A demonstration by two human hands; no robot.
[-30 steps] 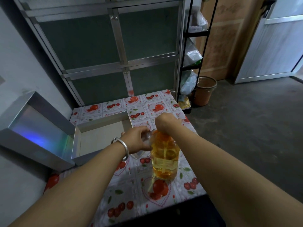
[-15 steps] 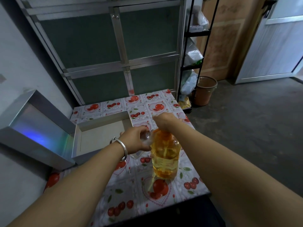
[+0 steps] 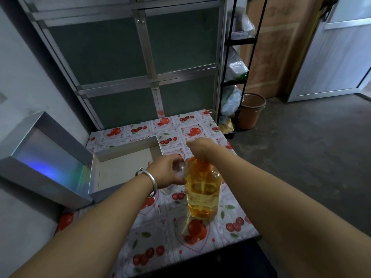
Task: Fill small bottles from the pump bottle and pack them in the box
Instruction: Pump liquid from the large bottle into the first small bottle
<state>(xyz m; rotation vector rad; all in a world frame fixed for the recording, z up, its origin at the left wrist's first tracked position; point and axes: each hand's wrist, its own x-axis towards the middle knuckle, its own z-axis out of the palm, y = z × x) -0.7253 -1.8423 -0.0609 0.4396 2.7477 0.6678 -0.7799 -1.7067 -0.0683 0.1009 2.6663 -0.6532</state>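
The box [image 3: 124, 169] lies on the table [image 3: 160, 237], left of the pump bottle [image 3: 202, 195].

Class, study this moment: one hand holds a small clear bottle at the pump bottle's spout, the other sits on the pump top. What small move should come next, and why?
Probably press the pump down. The right hand already rests on top of the pump bottle, and the left hand holds the small clear bottle against its neck. How full it is cannot be told; the box shows no bottles.

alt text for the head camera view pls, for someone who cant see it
A person's right hand presses on top of a pump bottle of amber liquid while the left hand holds a small clear bottle beside its top. An open silver box sits to the left on a fruit-print tablecloth.
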